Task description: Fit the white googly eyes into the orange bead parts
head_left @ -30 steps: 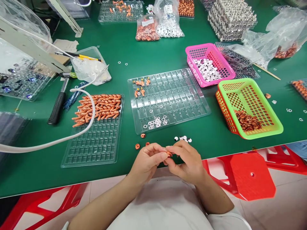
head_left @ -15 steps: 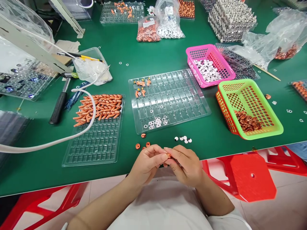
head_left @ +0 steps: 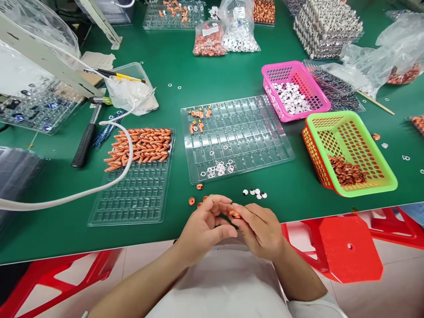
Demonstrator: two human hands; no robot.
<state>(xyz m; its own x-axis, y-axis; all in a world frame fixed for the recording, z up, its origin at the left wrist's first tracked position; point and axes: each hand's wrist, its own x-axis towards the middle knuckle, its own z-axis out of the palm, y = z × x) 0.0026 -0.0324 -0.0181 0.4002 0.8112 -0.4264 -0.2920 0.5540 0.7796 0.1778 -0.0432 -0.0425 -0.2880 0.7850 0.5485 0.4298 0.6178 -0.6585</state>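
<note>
My right hand [head_left: 262, 229] pinches a small orange piece with a dark spot [head_left: 235, 215] between thumb and fingers, just over the table's front edge. Close beside it, my left hand [head_left: 207, 227] is open, its thumb apart from its curled fingers; whether a fingertip touches the piece I cannot tell. Several round orange pieces with holes [head_left: 191, 201] lie beyond my left hand, some partly hidden by it. Past my right hand are several white discs with black spots [head_left: 259, 193]. A clear compartment tray [head_left: 245, 132] behind them bears white rings [head_left: 220, 168] and small orange parts [head_left: 199, 113].
Left of the clear tray, another tray [head_left: 129, 205] holds rows of orange parts, with a white hose [head_left: 99, 189] arching over it. A hammer [head_left: 85, 143] lies farther left. To the right stand a pink basket [head_left: 323, 107] and a green basket [head_left: 374, 187]. Red stools [head_left: 351, 249] are below.
My left thumb has come away from the orange piece and the left hand has opened. My right hand keeps hold of the piece. The whole view has shifted slightly.
</note>
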